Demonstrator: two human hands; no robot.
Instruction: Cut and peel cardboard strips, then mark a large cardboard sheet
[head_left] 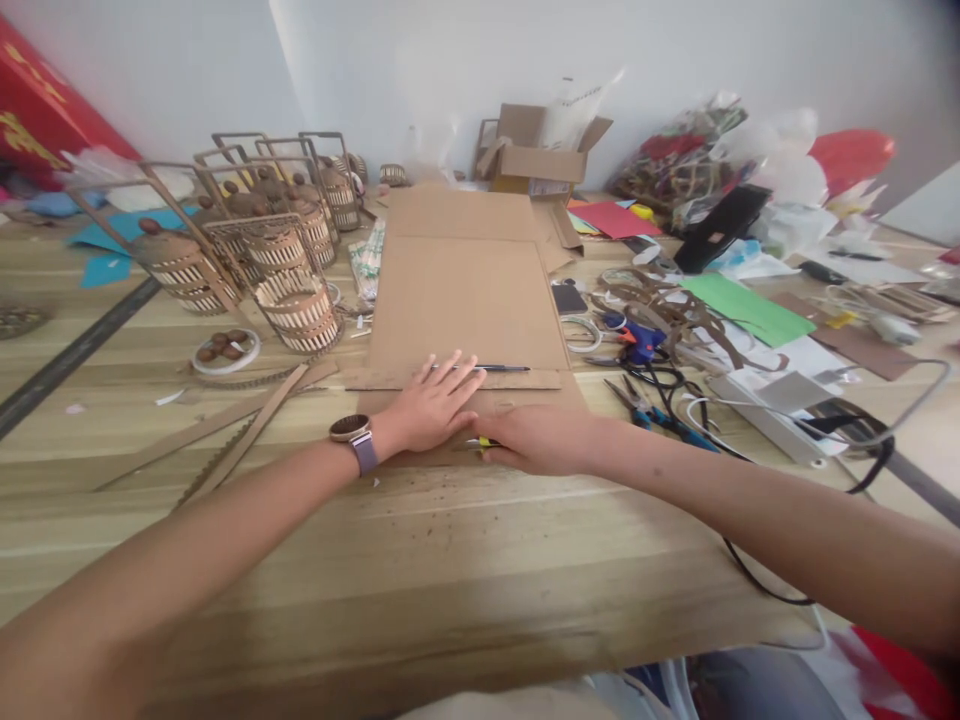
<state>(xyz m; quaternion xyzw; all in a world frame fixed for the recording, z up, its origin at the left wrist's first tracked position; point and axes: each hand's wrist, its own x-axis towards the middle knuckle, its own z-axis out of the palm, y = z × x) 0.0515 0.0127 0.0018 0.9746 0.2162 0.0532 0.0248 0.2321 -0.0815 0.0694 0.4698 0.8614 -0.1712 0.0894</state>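
A large sheet of brown cardboard [465, 300] lies flat on the wooden table, over another brown piece [525, 402] near its front edge. My left hand [441, 405], with a watch on the wrist, rests palm down on the cardboard with its fingers spread. Beside its fingertips a thin dark pen [510, 369] lies across the sheet. My right hand [536, 438] is closed round a small yellow cutter [486, 442], mostly hidden by the fingers, low over the front cardboard piece. The two hands are close together, the left thumb near the right fingertips.
Several woven bamboo lanterns [296, 310] stand at the left, by a white ring of brown balls [225, 347] and wooden strips [247, 440]. At the right lie pliers [637, 405], a blue glue gun [641, 342], cables and green paper [750, 308]. An open box [544, 165] stands behind.
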